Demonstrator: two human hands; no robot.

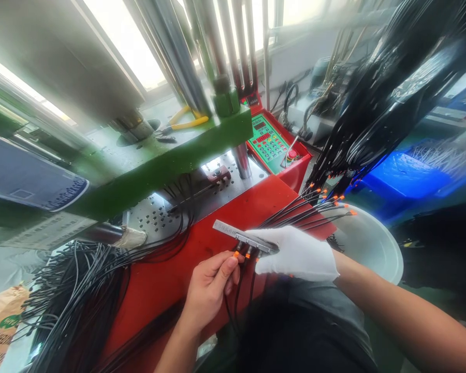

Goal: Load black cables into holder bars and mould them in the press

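My right hand (295, 254), in a white glove, grips a narrow grey metal bar (229, 229) over the red machine table (163, 290). Black cables with orange tips (248, 253) sit in the bar's underside. My bare left hand (212, 290) pinches one orange-tipped black cable right at the bar, thumb and fingers closed on it. More black cables hang down from the bar toward my lap.
A bundle of black orange-tipped cables (326, 204) hangs at the right over a white basin (373, 243). A large heap of black cables (73, 300) lies at the left. The green press frame (171, 155), steel columns and a control panel (270, 145) stand behind. A blue bin (407, 176) is at the right.
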